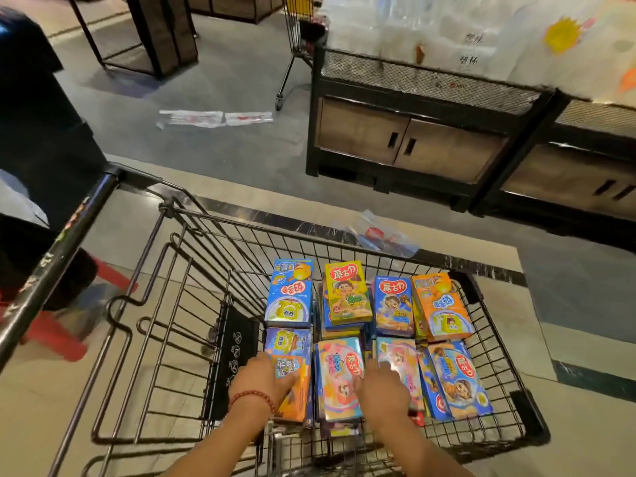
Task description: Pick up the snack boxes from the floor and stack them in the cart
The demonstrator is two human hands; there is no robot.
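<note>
A black wire cart [192, 304] stands below me, its basket filled with several colourful snack boxes laid flat in stacks. My left hand [258, 376], with a red bead bracelet, rests flat on an orange box [296, 390] at the near left of the basket. My right hand [382, 387] lies between a pink-and-blue box [339, 376] and a pink box [399, 363], fingers pressing on them. Further back lie a blue box [290, 297], a yellow box [347, 290], another blue box [394, 304] and an orange box [440, 304].
A dark display stand with wooden cabinet doors [409, 139] is ahead on the right. Plastic wrappers [213, 118] and a crumpled bag [385, 235] lie on the floor. A second cart [296, 46] stands further back. A red stool [62, 332] sits at the left.
</note>
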